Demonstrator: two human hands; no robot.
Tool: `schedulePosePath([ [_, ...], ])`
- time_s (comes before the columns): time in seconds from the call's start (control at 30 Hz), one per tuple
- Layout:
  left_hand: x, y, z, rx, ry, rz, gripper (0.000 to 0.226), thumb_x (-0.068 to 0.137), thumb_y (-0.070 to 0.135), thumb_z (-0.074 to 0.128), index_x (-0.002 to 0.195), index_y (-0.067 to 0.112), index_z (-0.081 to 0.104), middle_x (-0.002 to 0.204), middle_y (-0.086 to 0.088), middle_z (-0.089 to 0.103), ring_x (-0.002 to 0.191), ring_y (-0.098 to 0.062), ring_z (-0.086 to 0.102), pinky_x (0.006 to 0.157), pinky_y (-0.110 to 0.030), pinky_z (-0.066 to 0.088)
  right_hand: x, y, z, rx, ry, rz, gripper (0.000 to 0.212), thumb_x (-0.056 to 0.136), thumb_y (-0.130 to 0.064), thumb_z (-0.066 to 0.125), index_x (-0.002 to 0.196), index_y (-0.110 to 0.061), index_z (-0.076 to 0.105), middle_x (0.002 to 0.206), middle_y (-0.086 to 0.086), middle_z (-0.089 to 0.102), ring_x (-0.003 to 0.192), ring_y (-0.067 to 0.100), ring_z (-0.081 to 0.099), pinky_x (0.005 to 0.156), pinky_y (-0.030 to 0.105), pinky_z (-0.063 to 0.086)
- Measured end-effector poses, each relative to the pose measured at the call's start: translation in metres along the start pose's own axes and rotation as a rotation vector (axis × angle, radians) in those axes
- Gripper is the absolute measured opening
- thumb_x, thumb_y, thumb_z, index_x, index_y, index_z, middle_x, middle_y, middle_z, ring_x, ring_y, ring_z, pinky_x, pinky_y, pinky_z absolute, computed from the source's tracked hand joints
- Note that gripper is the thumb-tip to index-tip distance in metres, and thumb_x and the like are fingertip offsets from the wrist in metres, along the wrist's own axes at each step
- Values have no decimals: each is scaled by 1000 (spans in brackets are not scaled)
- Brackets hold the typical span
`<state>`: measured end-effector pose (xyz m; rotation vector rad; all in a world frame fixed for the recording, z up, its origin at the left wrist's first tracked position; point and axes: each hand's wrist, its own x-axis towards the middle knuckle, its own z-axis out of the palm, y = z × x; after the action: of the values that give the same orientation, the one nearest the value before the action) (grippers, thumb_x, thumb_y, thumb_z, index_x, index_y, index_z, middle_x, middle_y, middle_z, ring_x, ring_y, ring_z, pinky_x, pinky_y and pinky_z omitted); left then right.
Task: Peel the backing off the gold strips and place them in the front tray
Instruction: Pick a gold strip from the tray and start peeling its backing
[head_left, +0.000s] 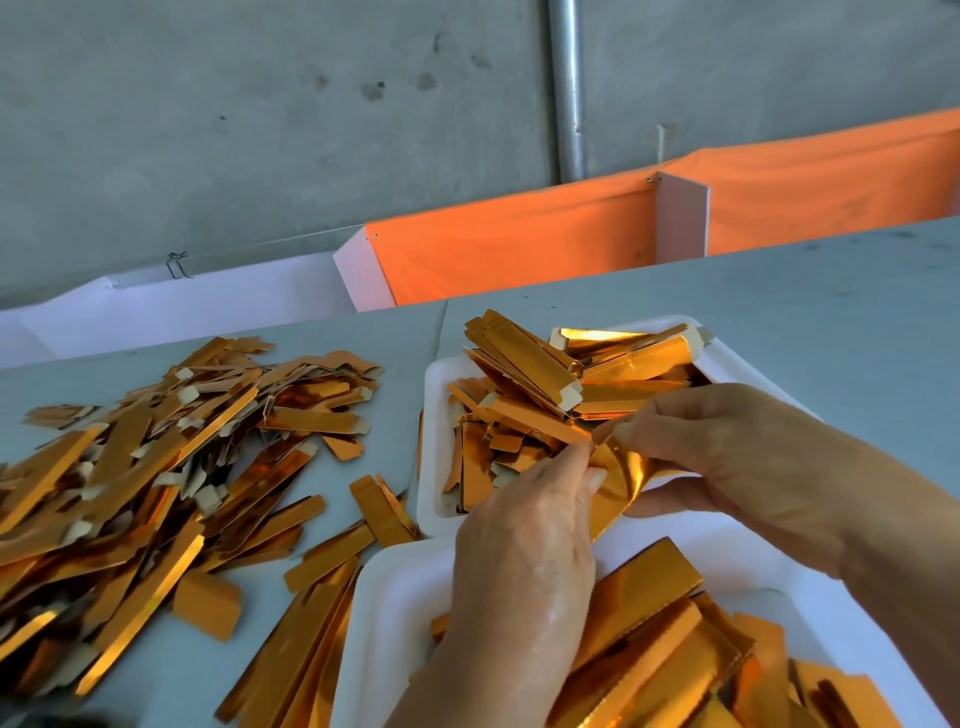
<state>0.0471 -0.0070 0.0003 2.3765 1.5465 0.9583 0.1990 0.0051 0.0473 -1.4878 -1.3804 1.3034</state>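
Both hands meet over the gap between two white trays. My left hand (530, 535) pinches one side of a shiny gold strip (621, 475), and my right hand (727, 452) pinches its other side from above. The strip is bent and curled between the fingers. The near tray (384, 613) holds several flat gold strips (654, 639). The far tray (436, 395) is heaped with gold strips (524, 374) that show pale tabs at their ends.
A big loose pile of gold strips (156, 467) spreads over the grey table (805, 322) on the left. Behind the table run an orange cloth barrier (519, 244) and a white panel (208, 301), with a concrete wall and a metal pipe (569, 88) beyond.
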Motion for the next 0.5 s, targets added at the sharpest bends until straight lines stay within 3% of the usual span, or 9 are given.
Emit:
schedulePosePath([
  [0.07, 0, -1, -1, -8, -6, -10, 44, 97, 38, 30, 139, 32, 43, 121, 15, 60, 113, -1, 54, 87, -7, 34, -1, -1, -1, 0, -11, 2, 24, 89, -21, 62, 92, 1, 71, 98, 14, 71, 85, 23, 71, 85, 41, 57],
  [0.17, -1, 3, -1, -51, -30, -8, 56, 90, 54, 20, 139, 36, 40, 123, 19, 57, 112, 1, 52, 96, -12, 41, -2, -2, 1, -45, 29, -5, 23, 91, -21, 60, 92, -2, 72, 97, 12, 71, 84, 21, 71, 84, 39, 58],
  [0.27, -2, 2, 2, -7, -53, -9, 64, 84, 66, 29, 143, 40, 25, 135, 22, 45, 122, 2, 42, 98, -16, 36, -2, -2, 2, -215, 67, -15, 25, 96, -26, 54, 92, -9, 72, 100, 8, 70, 92, 21, 68, 89, 41, 55],
  [0.37, -2, 1, 3, 51, -29, -1, 69, 83, 67, 38, 145, 41, 19, 137, 22, 39, 126, 0, 36, 90, -12, 25, -3, -3, 1, -309, 48, -19, 27, 97, -30, 51, 96, -11, 70, 105, 7, 67, 93, 18, 68, 90, 40, 54],
  [0.5, -3, 2, 3, 64, 24, 37, 62, 88, 60, 41, 145, 38, 26, 126, 21, 45, 117, 2, 37, 79, -3, 20, -4, -5, 0, -159, 29, -8, 20, 94, -23, 57, 93, -10, 73, 108, 5, 67, 94, 17, 68, 86, 36, 57],
])
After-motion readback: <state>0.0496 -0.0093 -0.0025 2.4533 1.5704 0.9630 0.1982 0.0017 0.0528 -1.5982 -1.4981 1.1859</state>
